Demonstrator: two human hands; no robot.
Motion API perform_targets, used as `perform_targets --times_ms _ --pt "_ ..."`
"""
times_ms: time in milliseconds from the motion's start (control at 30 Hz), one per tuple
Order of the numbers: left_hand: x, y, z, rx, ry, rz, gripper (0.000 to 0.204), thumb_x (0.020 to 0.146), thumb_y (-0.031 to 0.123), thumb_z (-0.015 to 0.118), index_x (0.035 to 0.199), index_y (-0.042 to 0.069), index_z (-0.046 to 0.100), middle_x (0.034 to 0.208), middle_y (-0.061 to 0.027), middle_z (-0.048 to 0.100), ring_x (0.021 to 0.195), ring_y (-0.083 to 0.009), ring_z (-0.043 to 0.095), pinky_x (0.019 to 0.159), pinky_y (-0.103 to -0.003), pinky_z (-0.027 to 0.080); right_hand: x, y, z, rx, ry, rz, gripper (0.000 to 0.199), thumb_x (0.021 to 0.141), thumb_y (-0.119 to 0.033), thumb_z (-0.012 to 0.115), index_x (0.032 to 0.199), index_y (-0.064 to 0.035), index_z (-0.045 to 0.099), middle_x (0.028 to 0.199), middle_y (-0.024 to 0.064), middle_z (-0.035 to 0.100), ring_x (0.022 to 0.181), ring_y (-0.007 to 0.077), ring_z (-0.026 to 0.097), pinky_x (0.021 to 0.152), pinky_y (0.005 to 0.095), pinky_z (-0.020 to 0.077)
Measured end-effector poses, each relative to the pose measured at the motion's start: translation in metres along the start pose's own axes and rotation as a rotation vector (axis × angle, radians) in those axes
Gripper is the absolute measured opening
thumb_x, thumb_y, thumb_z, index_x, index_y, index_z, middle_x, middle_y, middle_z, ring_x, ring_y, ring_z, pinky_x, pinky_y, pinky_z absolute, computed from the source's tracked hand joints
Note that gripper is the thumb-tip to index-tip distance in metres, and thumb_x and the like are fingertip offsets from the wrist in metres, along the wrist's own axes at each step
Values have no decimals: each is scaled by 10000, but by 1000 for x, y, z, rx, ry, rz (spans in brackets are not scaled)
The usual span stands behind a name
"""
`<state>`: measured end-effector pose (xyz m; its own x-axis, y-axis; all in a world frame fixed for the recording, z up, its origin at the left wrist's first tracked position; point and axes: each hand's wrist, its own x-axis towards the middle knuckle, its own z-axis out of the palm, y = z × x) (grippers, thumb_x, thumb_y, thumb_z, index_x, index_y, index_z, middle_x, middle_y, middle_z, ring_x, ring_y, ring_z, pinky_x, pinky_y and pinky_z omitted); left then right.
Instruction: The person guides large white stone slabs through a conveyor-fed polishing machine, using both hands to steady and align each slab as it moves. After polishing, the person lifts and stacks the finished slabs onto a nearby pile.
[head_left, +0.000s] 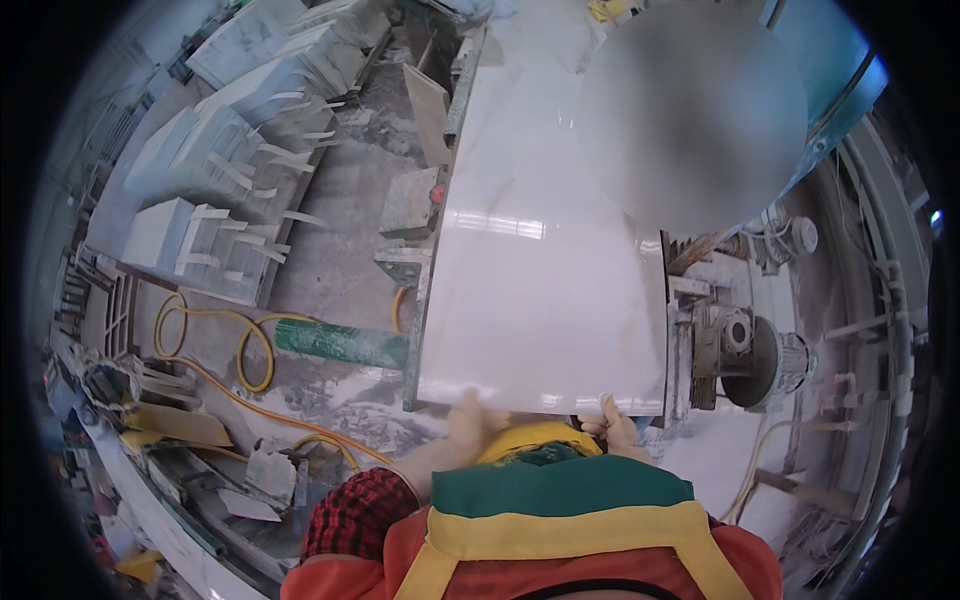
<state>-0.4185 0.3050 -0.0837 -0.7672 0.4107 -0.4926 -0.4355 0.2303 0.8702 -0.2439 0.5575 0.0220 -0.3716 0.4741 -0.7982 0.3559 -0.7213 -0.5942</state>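
Plainly, a glossy white slab, faintly streaked, stretches forward from the person, with a strip of mottled floor between its straight left edge and pale stacks, and metal machinery close on its right. The right hand clamps its fingers on the near edge; the left hand blurs there, its fingers' state impossible to tell.

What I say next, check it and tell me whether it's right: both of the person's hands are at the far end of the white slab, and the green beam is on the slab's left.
Wrong end: the head view shows the left hand and right hand at the near edge of the white slab. The green beam is on the slab's left.
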Motion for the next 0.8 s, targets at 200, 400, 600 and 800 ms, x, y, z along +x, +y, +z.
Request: perform_targets --times_ms 200,400,600,800 --pt "0 76 12 -292 -8 -432 608 1202 498 482 1371 -53 677 1058 -249 821 862 -359 813 751 -462 678 32 11 -5 150 -5 12 744 1097 -657 676 1109 83 751 865 145 778 630 207 629 589 352 550" --pt "-24 92 -44 153 -393 -301 638 1213 509 485 1398 -59 706 1139 -222 831 914 -294 818 866 -401 671 22 -1 -5 59 -20 4 741 1122 -633 653 1175 100 745 829 180 736 580 220 591 538 345 478" --pt "-126 49 -194 31 -41 -290 473 1183 371 586 1363 -48 714 1123 -190 824 945 -264 816 876 -370 663 5 19 -47 -638 -207 -124 747 1165 -642 541 1095 58 792 710 154 721 573 172 608 542 347 477" --pt "-283 -160 -463 -137 793 398 442 1179 403 606 1091 -19 708 895 -79 732 722 -171 680 603 -297 505 22 97 -32 -774 -104 -249 819 1134 -681 538 886 23 876 571 118 681 479 228 620 450 403 470"
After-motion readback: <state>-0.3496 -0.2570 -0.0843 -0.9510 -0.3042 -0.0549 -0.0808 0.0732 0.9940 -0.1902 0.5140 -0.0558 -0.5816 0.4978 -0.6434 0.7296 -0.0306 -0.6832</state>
